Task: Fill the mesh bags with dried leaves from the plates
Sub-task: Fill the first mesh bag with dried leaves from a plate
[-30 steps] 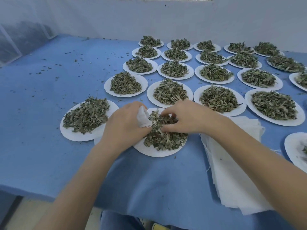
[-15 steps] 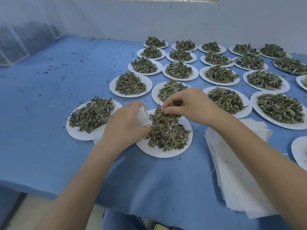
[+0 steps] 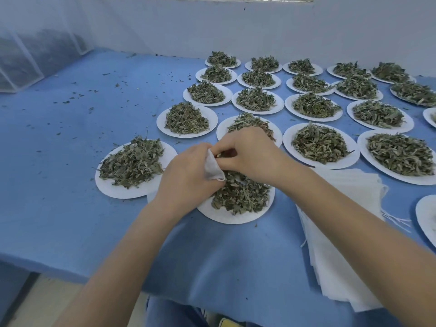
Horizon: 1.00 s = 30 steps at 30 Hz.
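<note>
Left hand (image 3: 186, 178) grips small white mesh bag (image 3: 211, 168) over white paper plate (image 3: 238, 214) near tabletop's front edge; right hand (image 3: 250, 152) pinches dried green leaves (image 3: 243, 197) into it. Bag limp, light: hold by mouth rim. Leaves brittle.

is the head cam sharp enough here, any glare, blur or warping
Head view: soft, even light, no glare; the table edge bows from wide-angle distortion; the far plates look slightly soft; the left hand holding the mesh bag is sharp.
</note>
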Motion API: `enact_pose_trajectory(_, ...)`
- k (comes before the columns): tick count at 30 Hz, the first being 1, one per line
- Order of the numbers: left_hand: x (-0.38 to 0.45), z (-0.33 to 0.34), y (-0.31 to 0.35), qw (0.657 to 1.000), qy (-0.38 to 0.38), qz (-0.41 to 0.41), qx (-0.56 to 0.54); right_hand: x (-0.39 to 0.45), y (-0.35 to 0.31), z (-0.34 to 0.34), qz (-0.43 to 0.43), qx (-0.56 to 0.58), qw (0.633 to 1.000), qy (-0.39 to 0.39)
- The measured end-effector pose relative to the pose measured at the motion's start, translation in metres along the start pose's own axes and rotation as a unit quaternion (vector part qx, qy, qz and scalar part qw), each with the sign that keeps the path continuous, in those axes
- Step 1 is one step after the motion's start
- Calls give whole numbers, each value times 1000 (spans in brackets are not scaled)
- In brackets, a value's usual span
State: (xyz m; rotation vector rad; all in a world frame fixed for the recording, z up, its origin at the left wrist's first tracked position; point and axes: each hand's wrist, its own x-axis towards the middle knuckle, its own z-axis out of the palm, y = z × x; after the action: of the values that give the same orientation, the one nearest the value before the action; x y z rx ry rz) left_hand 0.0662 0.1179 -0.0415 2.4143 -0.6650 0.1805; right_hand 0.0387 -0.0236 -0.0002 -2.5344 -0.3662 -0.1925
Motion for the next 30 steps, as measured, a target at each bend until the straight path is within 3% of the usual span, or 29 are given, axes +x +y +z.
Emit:
enact_pose_trajectory(6, 1, -5, 1, 1000, 9, 13, -11, -10, -1, -15, -16, 50, 986, -156)
enact_pose_trajectory(9, 1, -7, 0, 999, 13, -4, -35, -13, 5, -13, -15, 69, 993, -93)
enact_pose_trajectory(13, 0, -6, -3, 998, 20, -22, -57, -15, 10, -8, 47, 207, 977, 21)
enact_pose_trajectory(16, -1, -5, 0, 998, 34, 3, -57, -14, 12, -3, 48, 143, 986, 73)
enact_pose_trajectory(21, 0, -1, 6, 998, 29, 47, -24, -14, 9, 0, 47, 106, 990, 81)
enact_pose_trajectory(25, 2, 4, 5, 999, 6, 53, 2, -16, 5, 0, 6, 72, 997, -2)
enact_pose_trajectory(28, 3, 2, 2, 999, 17, 41, -1, -20, 8, -12, 26, 127, 986, -106)
enact_pose_trajectory(30, 4, 0, 0, 999, 28, 31, 0, -23, 11, -16, 4, 126, 984, -127)
